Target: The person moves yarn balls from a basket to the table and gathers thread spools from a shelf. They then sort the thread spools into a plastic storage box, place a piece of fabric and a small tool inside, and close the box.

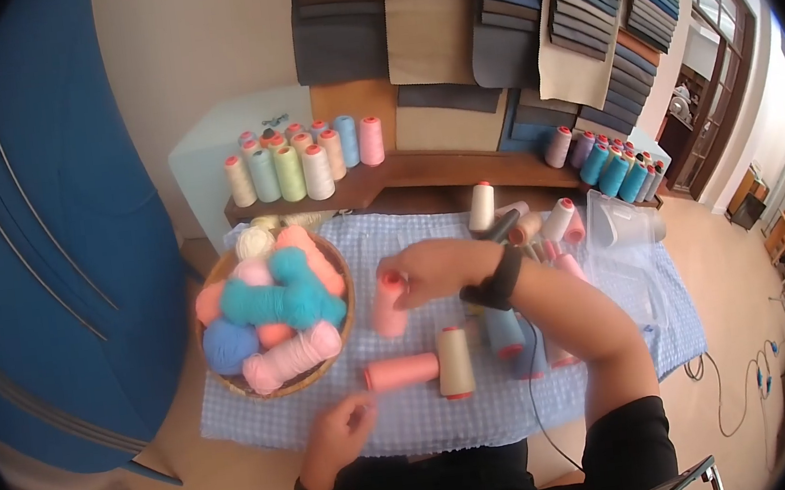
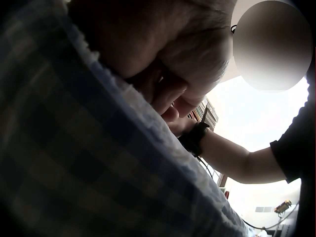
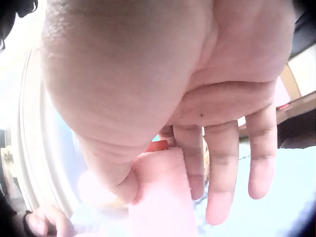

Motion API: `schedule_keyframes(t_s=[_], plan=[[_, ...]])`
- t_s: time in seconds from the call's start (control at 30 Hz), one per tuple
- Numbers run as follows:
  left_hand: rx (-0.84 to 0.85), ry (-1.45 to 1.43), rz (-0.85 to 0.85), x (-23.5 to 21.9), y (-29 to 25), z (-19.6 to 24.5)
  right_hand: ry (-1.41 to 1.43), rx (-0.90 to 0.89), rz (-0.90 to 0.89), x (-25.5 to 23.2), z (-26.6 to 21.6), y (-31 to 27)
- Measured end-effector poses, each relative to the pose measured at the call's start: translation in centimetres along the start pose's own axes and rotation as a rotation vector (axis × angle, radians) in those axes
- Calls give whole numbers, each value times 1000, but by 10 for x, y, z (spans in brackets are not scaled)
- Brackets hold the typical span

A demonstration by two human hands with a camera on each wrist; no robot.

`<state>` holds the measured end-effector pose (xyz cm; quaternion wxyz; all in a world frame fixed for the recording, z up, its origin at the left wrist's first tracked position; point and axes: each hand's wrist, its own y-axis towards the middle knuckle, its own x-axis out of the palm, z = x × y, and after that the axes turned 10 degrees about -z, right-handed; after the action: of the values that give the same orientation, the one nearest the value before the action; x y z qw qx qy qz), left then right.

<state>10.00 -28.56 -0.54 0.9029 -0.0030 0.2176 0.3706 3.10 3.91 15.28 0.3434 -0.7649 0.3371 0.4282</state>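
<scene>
My right hand [image 1: 438,271] grips a pink cone of thread [image 1: 388,310] near its red top, above the checked cloth just right of the basket. In the right wrist view the thumb and index finger pinch the cone [image 3: 160,192], while the other fingers [image 3: 220,173] hang straight. My left hand [image 1: 343,432] is at the cloth's front edge with loosely bent fingers and nothing in them. Just beyond its fingertips a coral thread cone [image 1: 400,371] lies on its side. Beside that cone stands a beige one [image 1: 455,363], its red end down.
A round wicker basket [image 1: 350,316] of yarn skeins stands on the left. Several loose cones, among them a blue one [image 1: 505,334], crowd the right of the cloth near a clear plastic box [image 1: 624,264]. Upright cones line the brown shelf [image 1: 349,190] behind. A dark cable [image 1: 535,402] crosses the front.
</scene>
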Motion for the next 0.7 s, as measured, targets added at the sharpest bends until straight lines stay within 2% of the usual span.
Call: schedule_keyframes(t_s=[0.1,0.27,0.37,0.5,0.7], plan=[[-8,7,-14,0,0,-4,-34,139,235,-33,17,-6],[-26,-12,-32,-2,-1,-4,-67,358,687,-70,107,14],[-42,-17,-45,-4,-2,-6,-99,563,840,-77,146,34],[-74,-37,-58,-5,-4,-7,-35,695,841,-90,172,57],[-172,-143,-107,-12,-4,-2,4,758,853,-100,204,93]])
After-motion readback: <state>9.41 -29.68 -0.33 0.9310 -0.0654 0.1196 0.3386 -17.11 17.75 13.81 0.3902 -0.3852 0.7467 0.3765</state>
